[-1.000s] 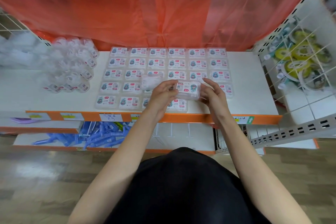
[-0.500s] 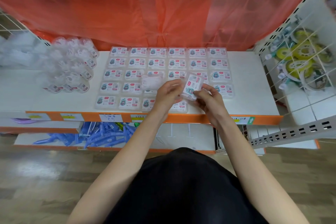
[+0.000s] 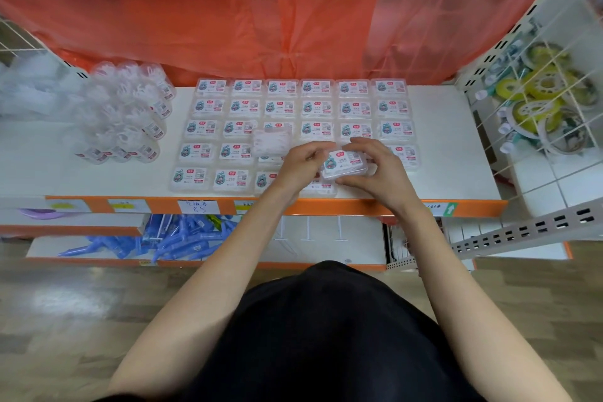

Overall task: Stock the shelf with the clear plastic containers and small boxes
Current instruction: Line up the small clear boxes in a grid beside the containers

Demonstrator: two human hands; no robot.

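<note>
A person's left hand [image 3: 301,168] and right hand [image 3: 380,173] pinch a small box [image 3: 344,164] by its ends, label up, just above the front rows of boxes [image 3: 208,177] on the shelf [image 3: 440,147]; placing looks under way, next calling for lowering it squarely into line

Orange sheet [image 3: 195,3]; white shelf [image 3: 440,140]

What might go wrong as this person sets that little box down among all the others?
Two risks, I'd guess. The small box, held between the left hand and right hand, is over a tightly packed grid; lowering it could shove the front-row boxes toward the shelf's orange edge and off. Also, a loose box lies askew on top of the rows, right beside the left hand; a brush from that hand might knock it out of place.
</note>
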